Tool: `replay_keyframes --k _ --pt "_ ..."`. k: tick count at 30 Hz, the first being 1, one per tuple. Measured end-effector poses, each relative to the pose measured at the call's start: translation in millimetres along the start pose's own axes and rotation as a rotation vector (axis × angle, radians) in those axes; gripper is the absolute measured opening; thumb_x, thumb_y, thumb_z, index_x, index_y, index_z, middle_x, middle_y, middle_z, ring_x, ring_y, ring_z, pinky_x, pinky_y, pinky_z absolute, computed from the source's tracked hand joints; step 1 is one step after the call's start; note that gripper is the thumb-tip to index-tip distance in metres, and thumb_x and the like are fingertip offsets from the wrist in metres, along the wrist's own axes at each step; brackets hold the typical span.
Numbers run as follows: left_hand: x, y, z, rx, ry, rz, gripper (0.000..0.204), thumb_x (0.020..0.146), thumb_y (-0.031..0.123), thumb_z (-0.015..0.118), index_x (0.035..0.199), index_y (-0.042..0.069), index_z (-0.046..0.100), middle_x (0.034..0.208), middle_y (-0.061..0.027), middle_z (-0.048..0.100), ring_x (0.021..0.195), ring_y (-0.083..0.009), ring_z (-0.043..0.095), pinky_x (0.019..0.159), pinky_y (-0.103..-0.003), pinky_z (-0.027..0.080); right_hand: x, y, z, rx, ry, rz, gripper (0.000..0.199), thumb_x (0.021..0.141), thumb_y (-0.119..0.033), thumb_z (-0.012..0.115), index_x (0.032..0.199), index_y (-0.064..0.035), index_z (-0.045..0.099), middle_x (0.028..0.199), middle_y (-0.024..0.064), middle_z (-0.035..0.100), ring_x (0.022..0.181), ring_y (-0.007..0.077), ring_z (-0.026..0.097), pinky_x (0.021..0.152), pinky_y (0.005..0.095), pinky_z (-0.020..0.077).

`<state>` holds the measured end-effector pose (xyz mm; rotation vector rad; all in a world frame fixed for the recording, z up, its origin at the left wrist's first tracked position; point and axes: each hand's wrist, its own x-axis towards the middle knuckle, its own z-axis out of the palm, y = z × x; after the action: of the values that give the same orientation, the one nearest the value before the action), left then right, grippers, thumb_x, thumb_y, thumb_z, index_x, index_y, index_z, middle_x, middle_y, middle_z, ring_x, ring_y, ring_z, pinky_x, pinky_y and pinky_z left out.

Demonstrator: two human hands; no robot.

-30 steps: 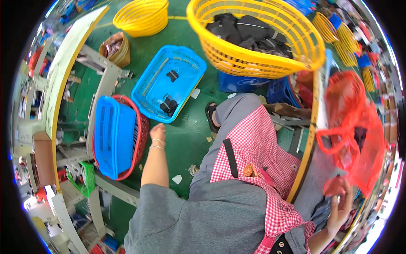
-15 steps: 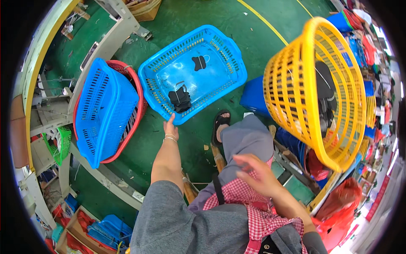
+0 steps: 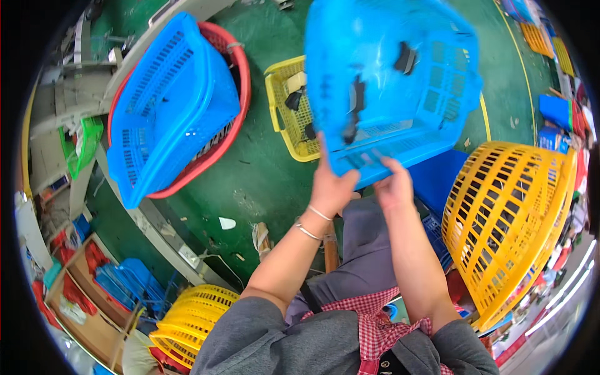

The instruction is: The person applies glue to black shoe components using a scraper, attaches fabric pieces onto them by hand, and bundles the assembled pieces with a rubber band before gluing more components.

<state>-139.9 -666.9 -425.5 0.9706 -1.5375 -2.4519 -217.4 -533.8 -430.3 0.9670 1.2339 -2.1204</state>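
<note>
Both my hands grip the near rim of a large blue plastic basket [image 3: 379,53], which is raised and tilted, its far part blurred by motion. My left hand [image 3: 331,186] is closed on the rim's near left corner. Just to its right, my right hand [image 3: 395,186] closes on the same rim. Inside the basket lie dark pieces: a small black piece [image 3: 405,59] farther back and a longer black bundle [image 3: 355,107] nearer my left hand. Partly hidden behind it, a shallow yellow basket [image 3: 305,150] on the floor holds some black items and a pale block.
A blue basket [image 3: 215,81] leans inside a red tub [image 3: 245,94] at the left. On the right, a tall yellow basket [image 3: 500,206] with dark contents stands by a blue bin [image 3: 437,175]. More yellow baskets [image 3: 194,322] sit at the lower left.
The blue basket has come up off the floor and tilted, with its black pieces inside. My right hand has moved from my lap to its rim. The shallow yellow basket now shows.
</note>
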Motion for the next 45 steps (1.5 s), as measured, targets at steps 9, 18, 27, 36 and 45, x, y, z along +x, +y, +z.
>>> replay_keyframes --k 9,18,27,36,45 --pt "38 -105 0 0.566 -0.242 0.247 0.061 0.094 0.019 0.069 0.149 0.006 0.048 0.143 -0.0177 0.057 0.130 -0.0347 0.055 0.108 -0.041 0.047 16 -143 61 0.429 -0.533 -0.282 0.025 0.100 -0.007 0.049 0.120 0.0008 0.061 0.118 0.0162 0.069 0.102 0.0261 0.070 0.082 0.0393 0.0622" --pt "82 -172 -119 1.630 -0.429 -0.295 0.082 0.088 0.021 0.070 0.159 0.014 0.031 0.167 -0.0042 0.031 0.156 -0.0248 0.023 0.120 -0.073 0.009 6 -153 61 0.442 -0.647 -0.353 0.027 0.105 -0.014 0.047 0.122 0.0013 0.062 0.122 0.0174 0.068 0.108 0.0278 0.068 0.089 0.0432 0.0597" --pt "75 -183 -126 1.624 -0.515 -0.328 0.079 0.088 0.015 0.066 0.159 0.021 0.032 0.159 0.0014 0.040 0.148 -0.0203 0.035 0.117 -0.079 0.005 27 -169 58 0.449 -0.722 -0.246 0.022 0.101 -0.018 0.060 0.114 -0.0017 0.066 0.116 0.0125 0.071 0.101 0.0246 0.069 0.087 0.0366 0.0612" --pt "87 -188 -69 1.524 -0.343 -0.339 0.059 0.084 0.029 0.070 0.140 0.018 0.058 0.140 -0.0043 0.059 0.140 -0.0271 0.043 0.115 -0.064 0.023 61 -171 61 0.486 -0.587 -0.202 0.019 0.099 -0.015 0.061 0.113 -0.0033 0.066 0.112 0.0099 0.072 0.096 0.0200 0.070 0.084 0.0345 0.0617" --pt "232 -302 44 0.522 -0.315 -0.359 0.078 0.078 0.040 0.077 0.151 0.028 0.052 0.157 -0.0130 0.044 0.147 -0.0349 0.036 0.123 -0.047 0.028 83 -157 42 0.443 -0.628 -0.219 0.017 0.096 -0.012 0.064 0.111 -0.0035 0.066 0.109 0.0089 0.071 0.091 0.0176 0.070 0.078 0.0293 0.0618"
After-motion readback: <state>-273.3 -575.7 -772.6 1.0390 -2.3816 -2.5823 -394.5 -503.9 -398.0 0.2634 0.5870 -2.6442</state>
